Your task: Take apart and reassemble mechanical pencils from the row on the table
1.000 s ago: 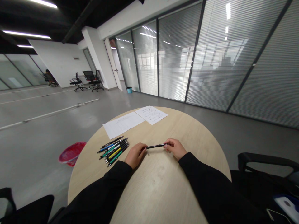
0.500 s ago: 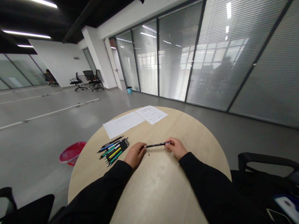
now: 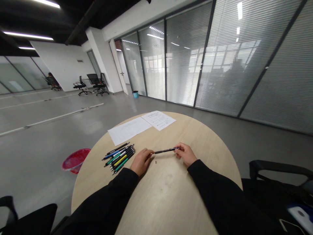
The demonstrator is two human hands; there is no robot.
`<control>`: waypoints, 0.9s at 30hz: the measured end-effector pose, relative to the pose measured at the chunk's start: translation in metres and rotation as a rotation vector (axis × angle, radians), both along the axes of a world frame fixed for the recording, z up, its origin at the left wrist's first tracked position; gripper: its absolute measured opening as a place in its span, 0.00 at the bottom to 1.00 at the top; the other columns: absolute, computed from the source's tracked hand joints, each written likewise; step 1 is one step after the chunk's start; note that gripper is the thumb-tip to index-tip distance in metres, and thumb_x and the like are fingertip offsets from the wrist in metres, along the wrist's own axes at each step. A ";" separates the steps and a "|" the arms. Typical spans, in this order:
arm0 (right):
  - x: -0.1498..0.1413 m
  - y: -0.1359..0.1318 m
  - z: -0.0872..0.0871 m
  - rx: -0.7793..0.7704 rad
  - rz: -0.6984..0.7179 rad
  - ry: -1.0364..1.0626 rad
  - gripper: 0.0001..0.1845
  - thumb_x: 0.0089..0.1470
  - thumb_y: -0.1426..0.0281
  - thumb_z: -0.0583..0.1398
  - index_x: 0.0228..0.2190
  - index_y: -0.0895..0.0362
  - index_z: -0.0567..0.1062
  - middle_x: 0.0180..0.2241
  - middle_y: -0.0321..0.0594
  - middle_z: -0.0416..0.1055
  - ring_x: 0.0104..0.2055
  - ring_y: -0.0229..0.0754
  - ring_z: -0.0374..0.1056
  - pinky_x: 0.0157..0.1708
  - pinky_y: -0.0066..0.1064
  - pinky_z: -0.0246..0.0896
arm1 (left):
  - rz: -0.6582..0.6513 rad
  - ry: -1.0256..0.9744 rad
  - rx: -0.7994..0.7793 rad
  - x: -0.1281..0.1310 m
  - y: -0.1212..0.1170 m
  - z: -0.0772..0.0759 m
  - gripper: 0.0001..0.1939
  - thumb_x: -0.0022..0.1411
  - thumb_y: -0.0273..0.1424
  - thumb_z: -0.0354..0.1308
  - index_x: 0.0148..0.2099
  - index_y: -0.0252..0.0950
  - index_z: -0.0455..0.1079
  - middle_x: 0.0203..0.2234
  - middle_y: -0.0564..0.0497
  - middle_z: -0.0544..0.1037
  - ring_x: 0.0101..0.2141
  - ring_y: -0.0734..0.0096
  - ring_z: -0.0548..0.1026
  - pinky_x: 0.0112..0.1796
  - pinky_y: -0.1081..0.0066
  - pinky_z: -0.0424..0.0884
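Note:
A slim black pen (image 3: 164,151) is stretched between my two hands over the round wooden table (image 3: 195,137). The fingers of my left hand (image 3: 142,161) pinch its left end, and my right hand (image 3: 186,154) pinches the other end between thumb and fingertips. The pen slopes slightly up to the right. A pile of pens (image 3: 120,157) in black, blue, green, yellow and white lies to the left of my left hand. Just below the held pen, a small dark spot (image 3: 156,162) shows on the tabletop; I cannot tell what it is.
Two printed sheets, one paper (image 3: 129,130) and another paper (image 3: 158,120), lie at the table's far side. A red bin (image 3: 75,160) stands on the floor at the left. A black chair (image 3: 278,169) is close by on the right, with a phone-like object (image 3: 292,227) near it.
The pen has shifted slightly to the right and up, both hands still gripping its ends. The pile of pens and the papers have stayed in place.

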State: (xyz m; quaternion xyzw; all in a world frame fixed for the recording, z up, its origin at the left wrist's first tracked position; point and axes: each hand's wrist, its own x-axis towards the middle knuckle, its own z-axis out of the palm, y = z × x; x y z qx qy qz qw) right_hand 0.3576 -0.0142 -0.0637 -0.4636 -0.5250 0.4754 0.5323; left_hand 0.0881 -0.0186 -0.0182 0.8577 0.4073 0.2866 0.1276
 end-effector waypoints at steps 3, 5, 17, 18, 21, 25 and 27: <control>-0.001 0.000 0.000 0.006 0.002 0.000 0.10 0.44 0.66 0.62 0.31 0.58 0.73 0.23 0.35 0.71 0.20 0.34 0.62 0.19 0.25 0.56 | -0.020 0.018 -0.013 0.000 -0.001 0.001 0.13 0.69 0.32 0.47 0.48 0.38 0.71 0.35 0.46 0.74 0.37 0.65 0.73 0.39 0.67 0.69; -0.001 0.000 -0.001 0.014 -0.001 -0.002 0.10 0.44 0.66 0.62 0.30 0.58 0.73 0.24 0.35 0.71 0.20 0.34 0.62 0.20 0.25 0.55 | -0.029 0.030 -0.018 0.001 -0.001 0.000 0.13 0.69 0.31 0.47 0.50 0.38 0.71 0.35 0.47 0.73 0.37 0.65 0.72 0.40 0.67 0.68; -0.004 -0.003 0.003 0.002 0.009 0.023 0.11 0.43 0.64 0.62 0.30 0.58 0.72 0.22 0.34 0.70 0.20 0.34 0.61 0.19 0.25 0.55 | -0.062 0.059 -0.024 -0.001 0.000 -0.001 0.17 0.68 0.28 0.46 0.54 0.40 0.71 0.36 0.47 0.72 0.36 0.66 0.72 0.40 0.68 0.69; -0.004 -0.003 0.003 0.004 0.011 0.020 0.11 0.43 0.65 0.62 0.30 0.58 0.72 0.23 0.34 0.70 0.20 0.34 0.61 0.19 0.25 0.55 | -0.061 0.056 -0.022 -0.001 0.000 -0.001 0.17 0.69 0.28 0.46 0.53 0.40 0.71 0.36 0.47 0.72 0.36 0.66 0.72 0.40 0.68 0.69; -0.003 -0.002 0.004 0.009 0.012 0.005 0.10 0.44 0.66 0.62 0.30 0.58 0.73 0.23 0.35 0.71 0.20 0.34 0.62 0.20 0.25 0.56 | -0.040 0.039 -0.016 0.000 -0.001 -0.001 0.15 0.69 0.31 0.46 0.52 0.39 0.70 0.35 0.47 0.72 0.36 0.66 0.72 0.39 0.68 0.69; 0.003 0.000 0.006 0.006 -0.014 0.000 0.11 0.44 0.65 0.62 0.30 0.58 0.73 0.24 0.36 0.73 0.20 0.34 0.63 0.19 0.26 0.56 | -0.007 0.015 -0.014 0.000 0.000 -0.002 0.13 0.70 0.33 0.46 0.47 0.37 0.71 0.35 0.47 0.73 0.35 0.66 0.73 0.39 0.67 0.69; 0.007 0.001 0.007 0.000 -0.044 0.002 0.11 0.44 0.65 0.62 0.31 0.58 0.74 0.25 0.38 0.74 0.21 0.35 0.64 0.19 0.26 0.55 | 0.000 0.011 -0.012 0.000 0.001 -0.002 0.13 0.70 0.33 0.46 0.45 0.37 0.71 0.35 0.46 0.74 0.36 0.65 0.73 0.40 0.66 0.70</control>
